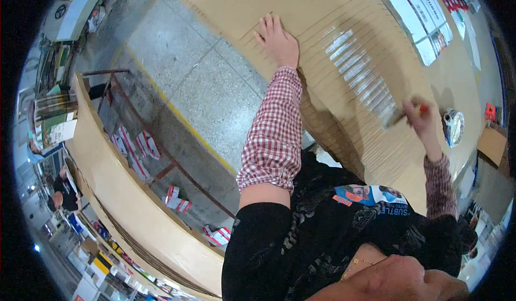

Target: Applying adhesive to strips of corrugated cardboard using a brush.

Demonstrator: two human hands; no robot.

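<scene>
Brown cardboard (376,156) lies before me, crossed by many close parallel lines that look like edges of overlapping sheets. My left hand (279,43) rests flat on its far left part, fingers stretched out. Shiny whitish wet-looking strips (360,72) run in a band across the middle of the cardboard. At the near right end of that band, my right hand (421,115) is closed around a brush with an orange handle end; the hand is slightly blurred. The brush's dark tip (396,120) is at the cardboard. Just right of that hand stands a small tub (454,127) with a shiny, crinkled lining.
White printed packages (416,13) lie at the far right of the table. To my left, past a strip of concrete floor (183,54), is a long tan table (134,215) with a rusty metal frame (145,113). Another person (64,193) is at the far left.
</scene>
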